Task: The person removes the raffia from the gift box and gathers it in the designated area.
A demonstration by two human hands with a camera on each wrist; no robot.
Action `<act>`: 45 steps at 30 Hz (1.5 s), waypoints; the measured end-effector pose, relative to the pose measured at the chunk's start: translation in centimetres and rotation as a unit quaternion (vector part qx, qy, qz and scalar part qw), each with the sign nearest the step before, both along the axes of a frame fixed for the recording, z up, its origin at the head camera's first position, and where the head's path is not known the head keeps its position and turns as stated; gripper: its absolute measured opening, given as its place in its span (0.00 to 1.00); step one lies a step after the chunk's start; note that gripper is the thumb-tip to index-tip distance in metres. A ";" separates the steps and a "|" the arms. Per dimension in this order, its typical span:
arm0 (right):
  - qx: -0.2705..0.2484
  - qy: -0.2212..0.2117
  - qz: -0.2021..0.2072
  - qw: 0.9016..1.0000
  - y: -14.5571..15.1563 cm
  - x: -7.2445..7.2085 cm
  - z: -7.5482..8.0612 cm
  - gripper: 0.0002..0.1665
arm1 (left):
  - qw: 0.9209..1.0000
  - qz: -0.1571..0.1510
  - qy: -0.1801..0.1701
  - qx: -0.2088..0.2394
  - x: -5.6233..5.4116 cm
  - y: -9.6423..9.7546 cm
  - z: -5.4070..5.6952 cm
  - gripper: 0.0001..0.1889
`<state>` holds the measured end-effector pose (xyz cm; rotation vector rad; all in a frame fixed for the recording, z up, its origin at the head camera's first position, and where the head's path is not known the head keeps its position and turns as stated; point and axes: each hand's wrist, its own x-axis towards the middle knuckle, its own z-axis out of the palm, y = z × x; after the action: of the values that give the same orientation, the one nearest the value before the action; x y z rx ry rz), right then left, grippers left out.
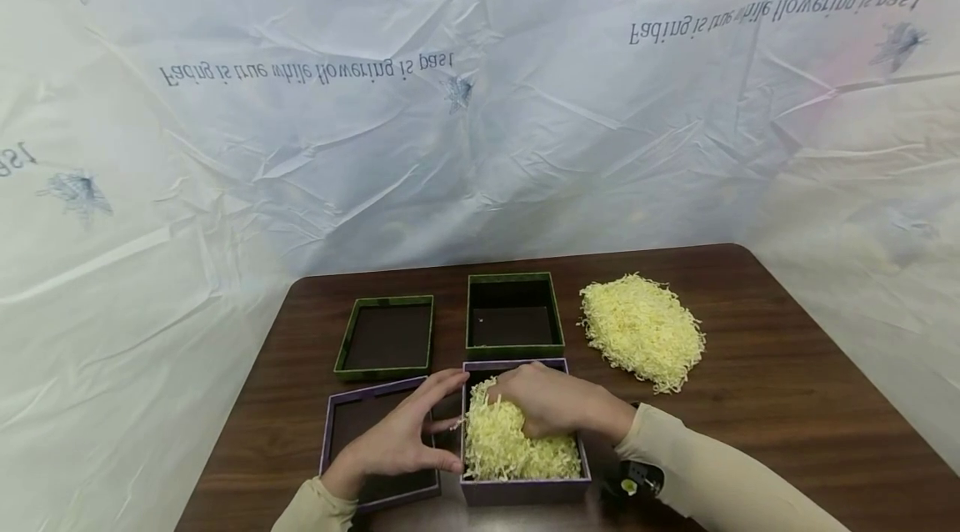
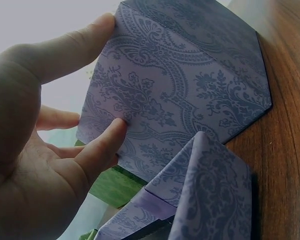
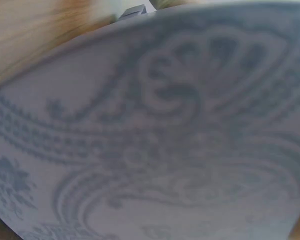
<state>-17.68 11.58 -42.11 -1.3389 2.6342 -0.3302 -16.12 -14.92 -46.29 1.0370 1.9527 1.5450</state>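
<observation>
A purple patterned box [image 1: 525, 493] stands at the table's near edge, filled with pale yellow shredded paper [image 1: 498, 449]. My right hand [image 1: 551, 403] is inside it, fingers bent down around a bunch of the paper, fingertips hidden. Spread along the box's left side, my left hand [image 1: 408, 432] touches the outer wall with its fingertips. The left wrist view shows thumb and fingers against the patterned wall [image 2: 150, 85]. In the right wrist view the box's outer wall [image 3: 155, 150] fills most of the picture, with the blurred right hand [image 3: 40, 30] above its rim.
The purple lid [image 1: 360, 419] lies hollow side up under the left forearm. Behind stand a green lid [image 1: 390, 336] and a green box [image 1: 516, 332], both with dark insides. A heap of shredded paper [image 1: 641, 332] sits back right on the wooden table [image 1: 772, 399].
</observation>
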 end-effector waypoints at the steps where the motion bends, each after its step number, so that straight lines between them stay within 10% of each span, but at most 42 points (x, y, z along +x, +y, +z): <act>1: -0.004 0.003 0.000 1.000 0.1 0.0 0.1 0.37 | 1.000 0.001 0.000 -0.002 0.0 0.0 0.0 0.53; 45: -0.123 0.007 0.002 0.992 2.5 -0.3 1.8 0.42 | 1.000 0.012 -0.003 -0.005 0.2 0.2 -0.3 0.55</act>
<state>-17.95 14.10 -40.30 -1.4191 2.6701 -0.6682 -15.93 -14.68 -46.55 1.0065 1.9732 1.5468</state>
